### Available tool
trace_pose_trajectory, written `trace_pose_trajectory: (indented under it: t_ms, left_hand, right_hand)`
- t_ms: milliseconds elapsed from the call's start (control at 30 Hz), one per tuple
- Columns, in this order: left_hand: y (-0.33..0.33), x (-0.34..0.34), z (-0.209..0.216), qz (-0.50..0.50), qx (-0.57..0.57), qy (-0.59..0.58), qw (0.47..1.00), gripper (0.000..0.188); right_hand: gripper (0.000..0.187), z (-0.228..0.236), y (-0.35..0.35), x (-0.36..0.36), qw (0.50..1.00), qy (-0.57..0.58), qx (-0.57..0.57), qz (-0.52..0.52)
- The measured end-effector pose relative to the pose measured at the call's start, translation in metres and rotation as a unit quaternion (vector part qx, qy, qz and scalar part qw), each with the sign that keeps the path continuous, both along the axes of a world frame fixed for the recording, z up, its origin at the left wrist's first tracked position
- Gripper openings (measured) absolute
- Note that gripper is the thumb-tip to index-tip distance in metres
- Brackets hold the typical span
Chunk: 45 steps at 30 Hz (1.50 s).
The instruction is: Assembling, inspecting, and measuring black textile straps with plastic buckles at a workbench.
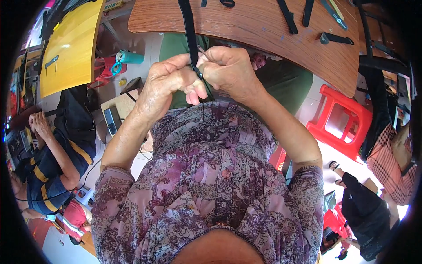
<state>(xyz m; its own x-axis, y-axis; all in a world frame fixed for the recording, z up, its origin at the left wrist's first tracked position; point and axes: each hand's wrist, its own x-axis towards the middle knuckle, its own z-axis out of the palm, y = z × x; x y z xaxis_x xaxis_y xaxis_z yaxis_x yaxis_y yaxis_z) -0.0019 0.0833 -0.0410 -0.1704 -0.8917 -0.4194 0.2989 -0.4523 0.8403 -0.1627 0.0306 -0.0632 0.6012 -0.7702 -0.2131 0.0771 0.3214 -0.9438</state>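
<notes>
Here your left hand (169, 86) and right hand (228, 72) pinched the black strap (190, 35) with pressed-together fingers (200, 90); keeping it taut above the worktop (263, 31) looked wise.

left hand (169, 83) pinching | right hand (228, 70) pinching | hands touching, raised

small sewing/assembly workshop, prob. strap or bag making. wooden worktable (263, 26) has several black straps (288, 15) & cut pieces laid out on it. a yellow table (72, 44) stands at the left w/ another worker (52, 163) in a striped shirt sitting nearby, more ppl (391, 158) at the right edge. red plastic stool (340, 121) on a pale tiled floor, teal bottle (129, 57) beside a red bag (103, 70). crowded, shared benches, no home furniture in view.
</notes>
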Motion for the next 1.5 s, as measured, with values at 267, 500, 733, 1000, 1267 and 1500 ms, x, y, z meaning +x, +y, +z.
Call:
trace_pose_trajectory:
  t_ms: [267,500,733,1000,1267,1500]
  left_hand:
    - [0.001,0.007,-0.007,-0.072,-0.026,-0.011,0.997,0.031]
    - [-0.003,0.012,0.005,-0.074,-0.023,0.020,0.997,0.037]
    - [-0.004,0.005,0.005,0.065,-0.029,0.021,0.997,0.041]
    - [-0.001,0.004,0.006,0.044,0.002,0.058,0.997,0.047]
    - [0.006,0.003,0.014,0.052,0.007,-0.010,0.999,0.044]
    - [0.008,0.012,0.021,-0.038,0.013,-0.201,0.979,0.029]
  right_hand:
    - [0.009,-0.004,-0.003,-0.003,0.997,-0.022,0.065,0.026]
    - [0.009,0.004,-0.005,-0.002,0.989,-0.061,0.130,0.045]
    - [0.015,0.019,0.006,0.002,0.997,-0.024,-0.075,0.014]
    - [0.009,0.022,-0.007,-0.008,0.992,-0.030,-0.092,0.085]
    - [0.009,0.021,0.000,0.002,0.996,0.002,-0.070,0.060]
    - [0.013,0.015,0.003,0.008,0.951,0.106,-0.289,0.015]
